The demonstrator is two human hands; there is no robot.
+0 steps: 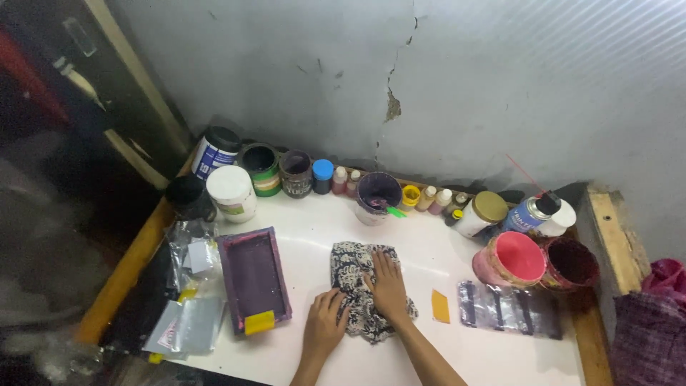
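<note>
**Desk:** Where do your hands sit on the white bench (429, 250)?

**Caption writer:** Both rest on a crumpled black-and-white patterned cloth (355, 275) lying near the middle of the bench, a little toward the front edge. Your right hand (389, 286) lies flat and open on top of the cloth, fingers spread toward the wall. Your left hand (324, 325) presses the cloth's front left part, fingers curled loosely over its edge; neither hand is lifting it.

**Desk:** What lies around the cloth?

**Caption writer:** Just left of it sits a rectangular purple-stained screen frame (254, 279) with a yellow tab at its near end. Past the frame, at the left edge, a heap of clear plastic sleeves (189, 286). To the right of your right hand, a small orange card (441, 306) lies flat, and beyond it a clear plastic sheet with dark stripes (507, 309).

**Desk:** And the back edge?

**Caption writer:** A row of paint containers lines the wall: a white lidded tub (232, 191) toward the back left corner, a purple-smeared cup with a green-handled tool (377, 196) near the middle, small dropper bottles (429, 198) beside it. Toward the right edge stand a pink-filled pot (511, 259), a dark red pot (570, 263) touching it, and a blue spray can (529, 211) behind them.
</note>
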